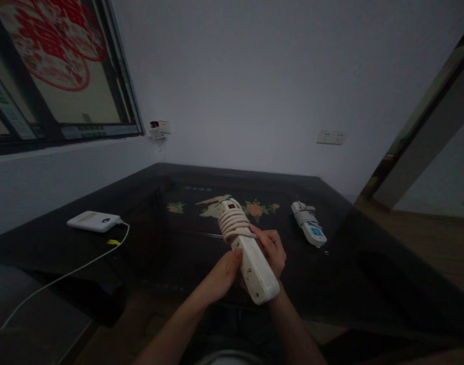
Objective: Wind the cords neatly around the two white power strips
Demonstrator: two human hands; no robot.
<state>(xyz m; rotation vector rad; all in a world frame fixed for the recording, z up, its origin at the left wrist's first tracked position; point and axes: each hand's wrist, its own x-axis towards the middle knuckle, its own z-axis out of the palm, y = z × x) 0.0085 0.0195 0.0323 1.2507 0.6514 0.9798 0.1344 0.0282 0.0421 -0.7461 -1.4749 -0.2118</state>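
Between my hands is a white power strip, tilted with its switch end away from me. Its cord is wound in several turns around the far half, near a red switch. My left hand grips the strip's left side, thumb on the socket face. On the other side, my right hand is closed around the strip by the cord turns, its fingers partly hidden behind it. A second, smaller power strip with blue sockets lies on the table to the right, its grey cord wrapped around it.
The dark glossy table has a flower picture on its top. At the left lie a white power bank with a white cable running off the edge, and a yellow scrap. Wall sockets and a window are beyond.
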